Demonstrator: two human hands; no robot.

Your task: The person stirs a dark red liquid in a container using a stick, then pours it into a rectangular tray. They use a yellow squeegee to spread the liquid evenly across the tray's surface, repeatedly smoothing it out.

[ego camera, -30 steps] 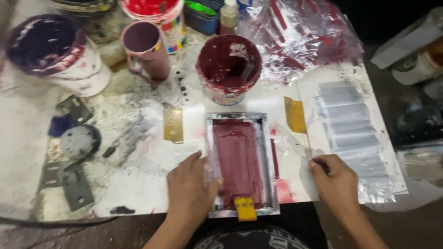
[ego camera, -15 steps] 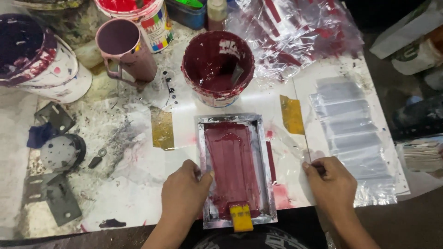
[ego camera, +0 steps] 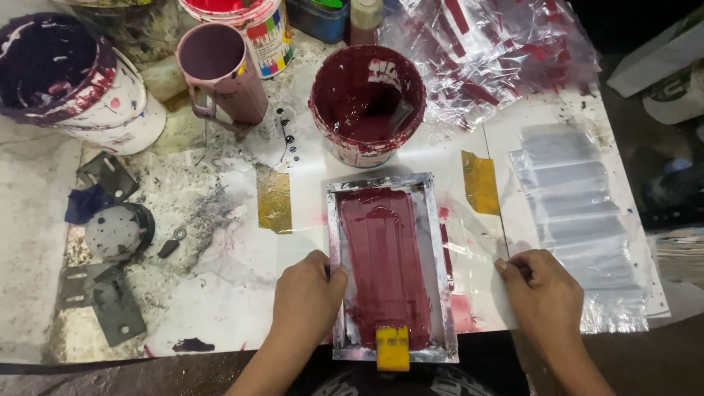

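A small metal-framed printing screen [ego camera: 438, 242] lies on the table, its mesh coated in dark red ink. A yellow-handled squeegee [ego camera: 393, 347] rests at its near end. My left hand [ego camera: 308, 297] presses on the frame's left edge with the thumb over the rim. My right hand [ego camera: 544, 295] lies to the right of the screen, fingertips pinching the edge of a clear plastic sheet [ego camera: 477, 249] that runs under the frame. Behind the screen stands an open tub of dark red ink [ego camera: 367, 103].
A stack of clear plastic bags [ego camera: 579, 198] lies at right, printed bags [ego camera: 499, 51] heaped behind. A pink mug [ego camera: 220, 70], a purple-stained white bucket [ego camera: 66, 81], a red paint tub [ego camera: 242, 22] and metal brackets [ego camera: 103, 301] crowd the left. Yellow tape patches [ego camera: 480, 182] flank the screen.
The view has shifted slightly. Both hands stay in nearly the same places, the left on the frame and the right on the plastic beside it.
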